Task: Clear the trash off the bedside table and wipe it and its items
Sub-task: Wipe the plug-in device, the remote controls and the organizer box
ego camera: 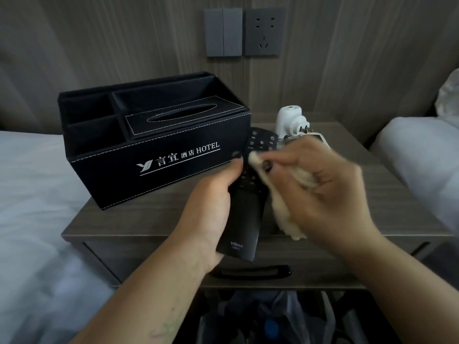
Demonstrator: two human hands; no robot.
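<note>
Head cam, L hand [213,194] grips remote [244,207], R hand [320,184] presses cloth [285,214] on it

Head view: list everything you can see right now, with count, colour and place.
bedside table: 1, grey-brown wood, centre
hotel tissue organizer: 1, black, table's left
TV remote: 1, black, in left hand
cloth: 1, cream, in right hand
plug-in device: 1, white, table's back
wall switch: 1, grey, wall
wall socket: 1, grey, wall
drawer handle: 1, black, table front
left hand: grips remote
right hand: holds cloth
</note>
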